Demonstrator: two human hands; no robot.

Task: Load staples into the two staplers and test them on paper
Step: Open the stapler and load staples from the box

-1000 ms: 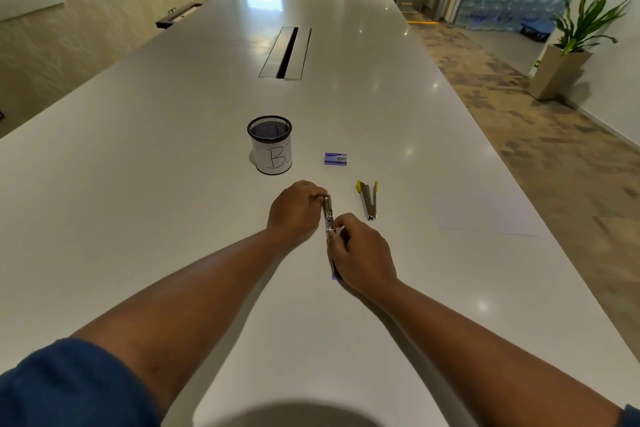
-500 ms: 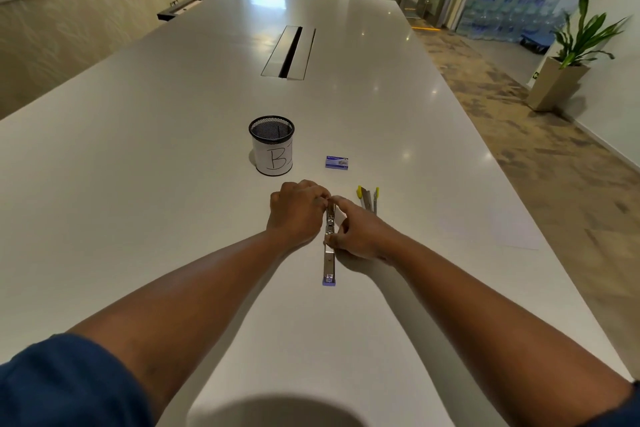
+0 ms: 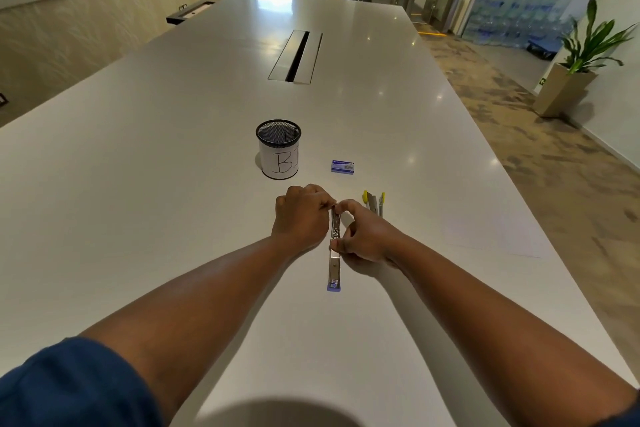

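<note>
Staplers are both lying on the long white table (image 3: 138,184); the blue-tipped stapler (image 3: 335,267) is lying opened out flat in a straight line in front of the person, its blue end pointing back toward them and its metal channel facing up; the left hand (image 3: 302,215) is sitting curled at the far end of it, fingertips pinching the metal there, though exactly what they are pinching is too small to tell; the right hand (image 3: 363,236) is closing on it from the other side, thumb pressing the rail near its middle and forefinger arching over to meet the left fingers at the far tip; both hands are clamped on this one stapler. Just beside the right hand, on its far side, the yellow-tipped stapler (image 3: 373,202) is lying partly hidden behind the knuckles, untouched. A little beyond the hands the small blue staple box (image 3: 342,166) is lying flat; to its left the black mesh cup (image 3: 278,148) is standing upright, wearing a white label with a hand-drawn B. Off to the right a sheet of white paper (image 3: 495,236) is lying flat, well apart from the hands and hard to pick out against the tabletop.
</note>
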